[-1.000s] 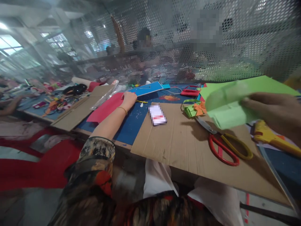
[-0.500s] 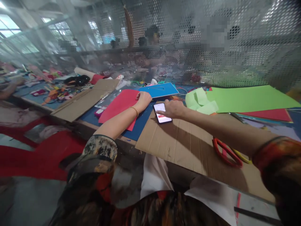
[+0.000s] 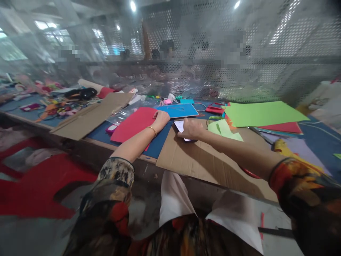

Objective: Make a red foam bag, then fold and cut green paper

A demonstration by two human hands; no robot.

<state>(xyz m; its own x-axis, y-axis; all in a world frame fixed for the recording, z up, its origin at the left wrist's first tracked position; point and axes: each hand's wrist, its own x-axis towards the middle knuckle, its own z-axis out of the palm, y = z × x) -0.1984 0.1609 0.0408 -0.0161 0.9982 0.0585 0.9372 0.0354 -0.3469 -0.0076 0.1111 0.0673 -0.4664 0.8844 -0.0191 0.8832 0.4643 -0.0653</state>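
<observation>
One phone is at the far edge of the cardboard, seemingly being handled by the right hand, fingers curled over it, while the left hand bends its own on the red sheet; neither grip can be told, but lifting calls for pinched edges.

A phone lies face up near the far left corner of the brown cardboard, its screen lit mostly white inside a dark border. The right hand covers much of its right side—whether the fingers grip it or merely rest there cannot be told. Left of the cardboard, apart from it, lies a plain red sheet, its broad face up and set at a slant. The left hand rests with bent fingers at the sheet's far right edge—hand and forearm hide part of that side.
</observation>
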